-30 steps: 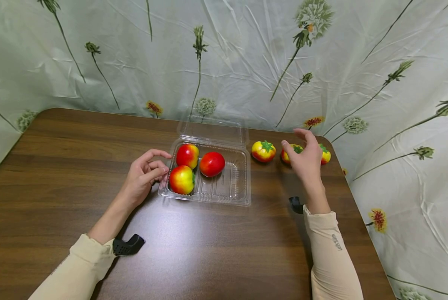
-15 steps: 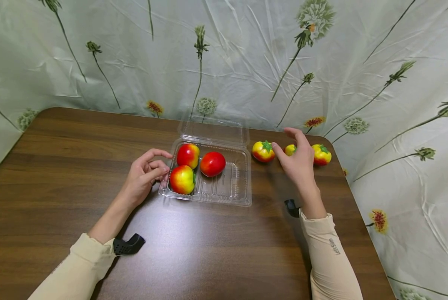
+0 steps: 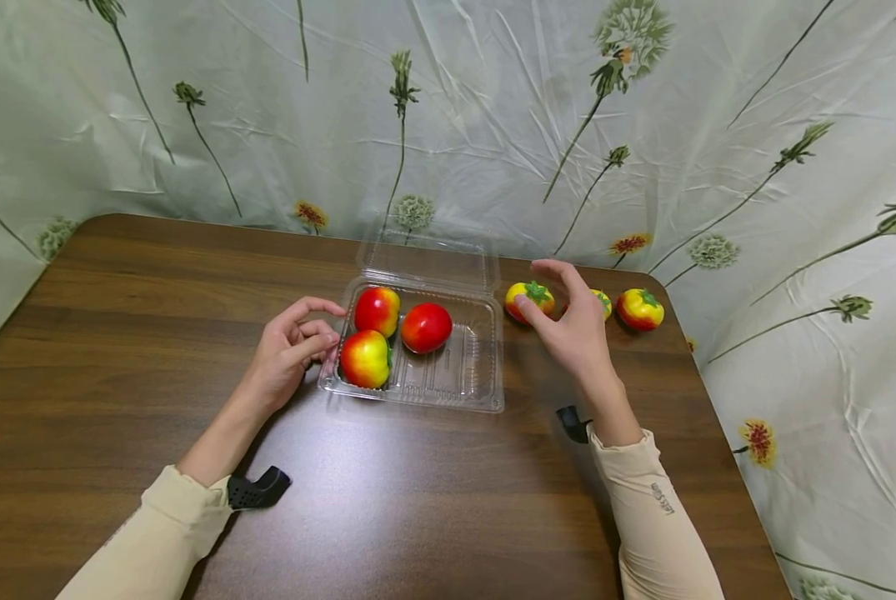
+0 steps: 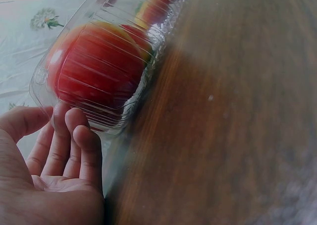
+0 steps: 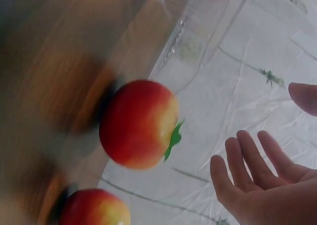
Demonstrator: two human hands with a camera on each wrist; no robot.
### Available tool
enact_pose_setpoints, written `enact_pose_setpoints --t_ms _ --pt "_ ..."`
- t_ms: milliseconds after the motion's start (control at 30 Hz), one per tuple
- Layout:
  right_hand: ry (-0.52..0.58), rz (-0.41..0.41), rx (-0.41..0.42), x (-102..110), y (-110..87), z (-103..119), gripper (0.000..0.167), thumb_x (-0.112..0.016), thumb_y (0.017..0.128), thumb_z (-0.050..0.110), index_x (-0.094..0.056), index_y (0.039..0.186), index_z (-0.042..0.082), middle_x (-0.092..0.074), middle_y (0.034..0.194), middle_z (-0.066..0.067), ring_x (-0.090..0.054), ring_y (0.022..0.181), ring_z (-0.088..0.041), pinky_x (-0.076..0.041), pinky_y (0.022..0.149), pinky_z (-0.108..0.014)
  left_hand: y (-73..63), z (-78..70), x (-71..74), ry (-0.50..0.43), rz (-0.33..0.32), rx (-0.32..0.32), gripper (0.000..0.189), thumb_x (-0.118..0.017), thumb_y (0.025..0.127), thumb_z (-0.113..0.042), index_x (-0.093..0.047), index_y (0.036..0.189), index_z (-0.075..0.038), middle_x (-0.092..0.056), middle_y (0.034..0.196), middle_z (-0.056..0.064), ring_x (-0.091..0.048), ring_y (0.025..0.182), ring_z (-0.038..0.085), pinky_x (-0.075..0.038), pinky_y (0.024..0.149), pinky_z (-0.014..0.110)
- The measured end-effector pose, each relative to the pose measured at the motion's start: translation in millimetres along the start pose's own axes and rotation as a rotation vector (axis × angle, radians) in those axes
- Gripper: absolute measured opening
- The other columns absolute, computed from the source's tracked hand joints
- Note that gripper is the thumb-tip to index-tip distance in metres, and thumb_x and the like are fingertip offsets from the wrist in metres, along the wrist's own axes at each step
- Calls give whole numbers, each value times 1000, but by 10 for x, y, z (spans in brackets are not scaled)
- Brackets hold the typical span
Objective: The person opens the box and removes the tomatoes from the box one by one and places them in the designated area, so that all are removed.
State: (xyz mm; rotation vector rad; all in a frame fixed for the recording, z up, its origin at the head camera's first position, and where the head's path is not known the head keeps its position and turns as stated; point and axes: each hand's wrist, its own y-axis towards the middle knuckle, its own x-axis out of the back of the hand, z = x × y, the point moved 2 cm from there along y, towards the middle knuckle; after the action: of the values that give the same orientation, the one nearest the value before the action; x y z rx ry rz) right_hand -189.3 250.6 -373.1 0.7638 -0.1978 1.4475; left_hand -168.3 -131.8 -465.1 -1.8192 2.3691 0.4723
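Observation:
A clear plastic clamshell container (image 3: 466,392) stands on the table with its lid raised behind. Inside are three glossy red-and-yellow fruits like persimmons, the upper-left persimmon (image 3: 377,310), lower-left persimmon (image 3: 363,360) and the red one (image 3: 426,327). My left hand (image 3: 286,346) holds the container's left rim, thumb and fingertips right at its edge in the left wrist view. Fingers and thumb spread apart, my right hand (image 3: 578,333) hovers near the left one of three green-topped persimmons (image 3: 518,293); it partly covers the middle persimmon (image 3: 606,303). The right hand holds nothing.
Farther right sits another persimmon (image 3: 639,310), near the table's right edge. The brown wooden table (image 3: 417,500) meets a flower-printed cloth (image 3: 267,125) behind and at the right. Both forearms wear cream sleeves with black wrist mounts.
My right hand has moved left, from over the middle and right persimmons toward the left one, uncovering the right persimmon. My left hand and the container have stayed in place.

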Motion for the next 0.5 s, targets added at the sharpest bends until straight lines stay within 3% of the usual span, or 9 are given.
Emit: enact_pose_setpoints --t_ms 500 --pt "-72 158 135 -273 -107 155 54 -82 92 19 -61 140 9 -66 140 -7 -61 132 -28 -48 114 -55 6 -4 -5 -10 0 0 26 -57 99 12 -63 121 -2 -72 79 2 -57 60 12 -52 55 19"
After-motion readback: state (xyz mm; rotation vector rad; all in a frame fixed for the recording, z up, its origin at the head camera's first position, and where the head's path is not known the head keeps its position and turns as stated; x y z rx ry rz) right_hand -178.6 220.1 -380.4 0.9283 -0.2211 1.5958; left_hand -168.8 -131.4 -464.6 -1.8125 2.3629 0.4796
